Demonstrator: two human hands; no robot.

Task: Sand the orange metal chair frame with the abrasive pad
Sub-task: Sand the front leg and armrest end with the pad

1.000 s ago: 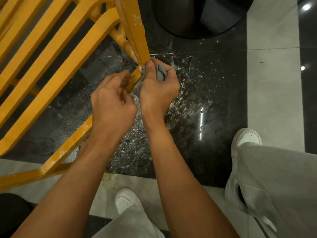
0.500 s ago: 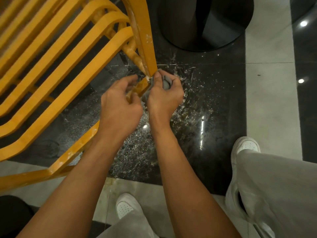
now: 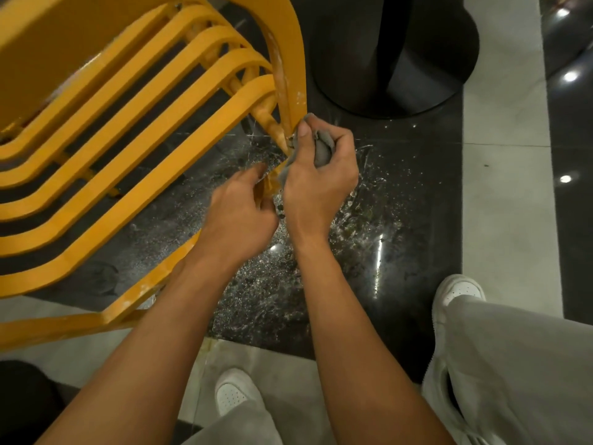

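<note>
Head view
Chair frame: the orange metal chair frame (image 3: 160, 181) lies tipped on the floor (image 3: 417, 194), filling the upper left, its slats curving into one upright bar that shows pale, scuffed patches.
Abrasive pad: a crumpled grey abrasive pad (image 3: 322, 150) sits bunched against the frame at the joint where the upright bar meets the lower rail.
Right hand: the right hand (image 3: 317, 184) is closed around the pad, thumb pressing it against the orange bar.
Left hand: the left hand (image 3: 240, 213) curls its fingers round the lower rail, just beside the right hand and below the pad.
Floor: dark polished stone, speckled with pale dust and scratches under the hands, bordered by light tiles.
Nearby: a round black pedestal base (image 3: 401, 59) stands beyond the hands; two white shoes (image 3: 232, 393) and grey trousers (image 3: 513, 364) show at the bottom.
</note>
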